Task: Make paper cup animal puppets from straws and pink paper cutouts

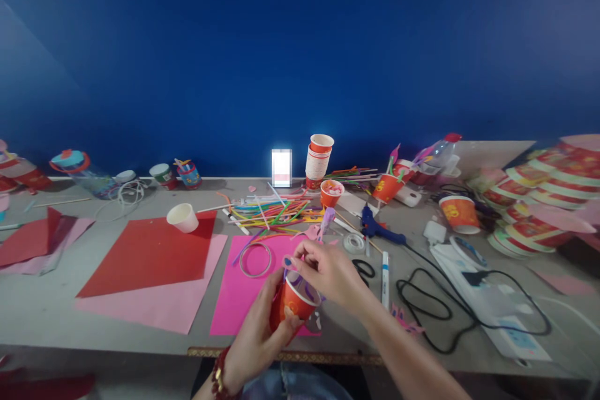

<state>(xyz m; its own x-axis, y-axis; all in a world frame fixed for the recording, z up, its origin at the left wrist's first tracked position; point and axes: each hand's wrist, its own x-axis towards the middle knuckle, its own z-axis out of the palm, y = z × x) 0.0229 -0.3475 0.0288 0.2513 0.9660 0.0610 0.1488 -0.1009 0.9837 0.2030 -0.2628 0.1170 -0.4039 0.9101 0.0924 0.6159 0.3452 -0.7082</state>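
Head view, blue wall (300, 62): plain backdrop across the upper half of the frame.
Grey tabletop (42, 312): spans the lower half, crowded with craft supplies; a patterned edging strip (337, 357) runs along its front edge at lower centre.
Red paper cup (300, 307): at lower centre, tilted, above a magenta sheet (229, 309).
Left hand (257, 325): fingers and thumb wrapped around the cup's side.
Right hand (323, 269): fingers bent, tips together at the cup's rim; whether they pinch anything cannot be told.
Left of centre: red sheet (150, 256) overlapping a pale pink sheet (178, 309); a white paper cup (184, 219) leans on its side near the upper right corner of the red sheet.
Centre, near the wall: loose coloured pipe cleaners (281, 211); beside them, an upright stack of paper cups (317, 162).
Right of centre: blue glue gun (382, 229), white tape roll (353, 243) and capped marker (385, 281).
Lower right: white power strip (478, 290), crossed by a black cord (450, 290).
Right edge: joined paper cups (562, 181), lying sideways, blurred.
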